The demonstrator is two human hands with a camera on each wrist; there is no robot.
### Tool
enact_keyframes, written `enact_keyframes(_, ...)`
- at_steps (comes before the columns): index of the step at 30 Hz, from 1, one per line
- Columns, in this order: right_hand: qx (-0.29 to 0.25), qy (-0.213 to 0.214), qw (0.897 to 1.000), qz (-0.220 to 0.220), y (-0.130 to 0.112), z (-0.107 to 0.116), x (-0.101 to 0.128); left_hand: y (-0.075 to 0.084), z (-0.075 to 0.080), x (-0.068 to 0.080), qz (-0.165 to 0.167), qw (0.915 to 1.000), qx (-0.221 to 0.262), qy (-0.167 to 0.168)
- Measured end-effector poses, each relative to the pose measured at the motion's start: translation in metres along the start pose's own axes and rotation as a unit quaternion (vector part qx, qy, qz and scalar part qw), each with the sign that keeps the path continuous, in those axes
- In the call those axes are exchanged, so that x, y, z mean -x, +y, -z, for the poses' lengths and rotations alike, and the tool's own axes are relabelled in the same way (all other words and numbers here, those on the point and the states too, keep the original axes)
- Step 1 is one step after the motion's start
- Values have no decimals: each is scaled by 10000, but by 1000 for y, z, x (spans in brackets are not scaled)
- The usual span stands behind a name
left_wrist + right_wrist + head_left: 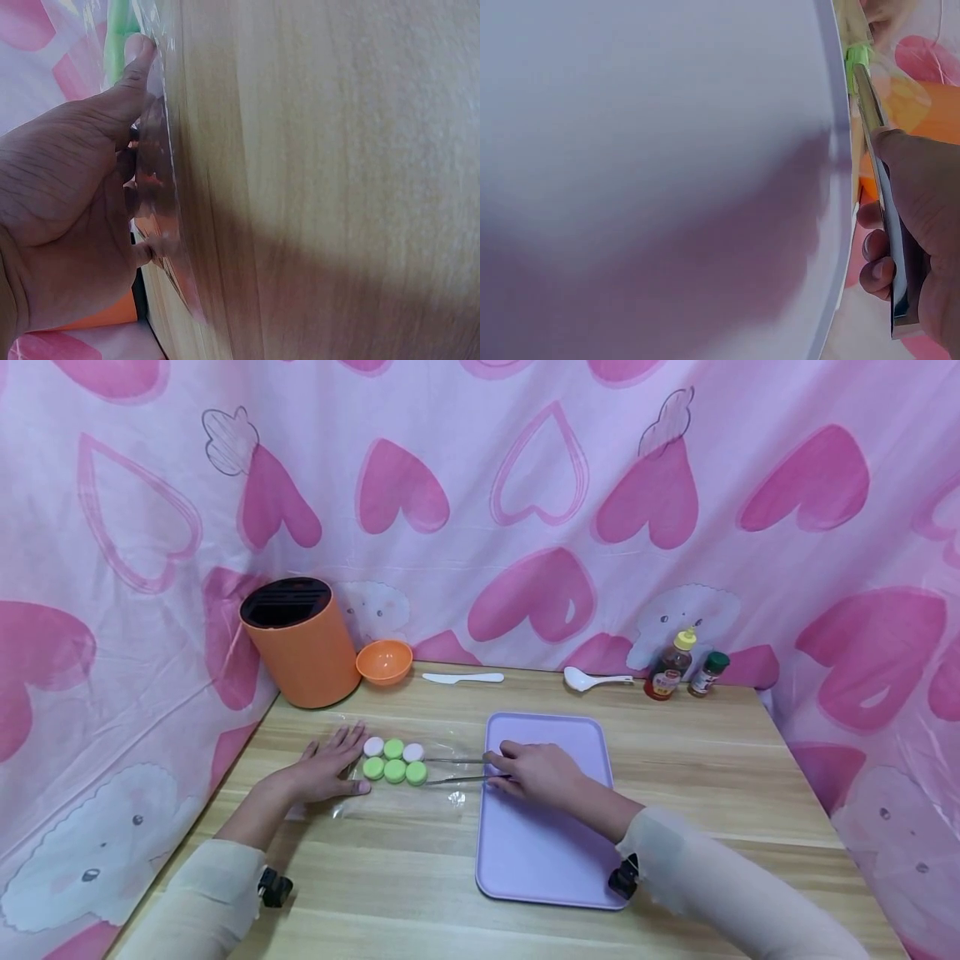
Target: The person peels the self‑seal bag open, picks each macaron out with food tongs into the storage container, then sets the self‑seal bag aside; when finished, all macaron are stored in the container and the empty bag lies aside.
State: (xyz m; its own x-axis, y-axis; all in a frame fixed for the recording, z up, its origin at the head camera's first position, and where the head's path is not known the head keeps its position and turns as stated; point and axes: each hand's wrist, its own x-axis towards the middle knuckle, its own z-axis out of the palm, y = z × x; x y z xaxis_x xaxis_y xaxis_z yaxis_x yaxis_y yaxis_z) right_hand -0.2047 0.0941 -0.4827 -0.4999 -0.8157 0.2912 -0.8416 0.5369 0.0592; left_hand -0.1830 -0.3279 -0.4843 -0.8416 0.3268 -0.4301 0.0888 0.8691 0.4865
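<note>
Two rows of macarons, several green and two pale pink-white, sit on a clear plastic sheet or packaging left of the middle. My left hand lies on the plastic's left part with spread fingers, its thumb and fingertips close beside the macarons. Metal tongs are gripped in my right hand, over the purple tray. Their two arms point left and stand apart, with the tips right at the macarons on the right end of the rows.
Along the back edge stand an orange knife block, an orange bowl, a white knife and a white spoon. A yellow-capped squeeze bottle and a green-capped jar are at back right. A curtain surrounds the wooden table.
</note>
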Motion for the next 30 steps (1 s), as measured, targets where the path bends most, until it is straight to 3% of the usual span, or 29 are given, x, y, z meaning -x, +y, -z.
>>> enact_keyframes(9,-66,-238,9995,-183,-7,-7,-7,0,-1,0,-20,10000,-19,-3)
enact_keyframes(21,-25,-10,10000,-56,-7,-2,-5,2,1,1,33,10000,-36,-30)
enact_keyframes(30,-14,104,9996,-252,7,7,9,0,1,0,35,10000,39,-33)
